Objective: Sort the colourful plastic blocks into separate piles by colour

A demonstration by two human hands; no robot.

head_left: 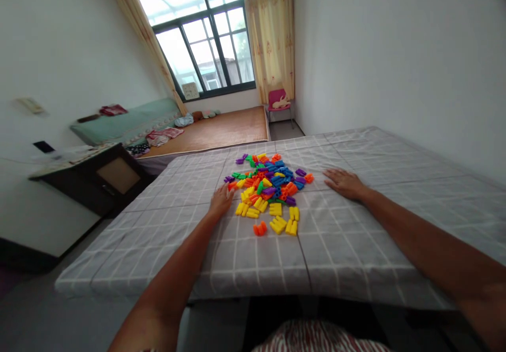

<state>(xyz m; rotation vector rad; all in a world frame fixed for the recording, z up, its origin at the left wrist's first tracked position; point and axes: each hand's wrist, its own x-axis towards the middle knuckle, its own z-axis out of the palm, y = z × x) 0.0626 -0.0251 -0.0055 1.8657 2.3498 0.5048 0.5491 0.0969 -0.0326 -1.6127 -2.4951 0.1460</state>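
Note:
A loose heap of plastic toy building pieces (259, 175) in blue, orange, green, purple and yellow lies on the checked grey cloth. Several yellow pieces (275, 209) spread out on its near side, and one orange piece (260, 229) sits apart from them, closest to me. My left hand (222, 200) rests on the cloth at the heap's left edge, fingers extended beside an orange piece; whether they touch it I cannot tell. To the right of the heap, my right hand (346, 183) lies flat with its fingers stretched out, holding nothing.
The grey cloth (158, 236) covers a wide table whose near edge is in front of my lap. A dark cabinet (114, 175) stands to the left. Beyond the table are a low bed (225, 128), a pink chair (278, 99) and a window; a white wall runs along the right.

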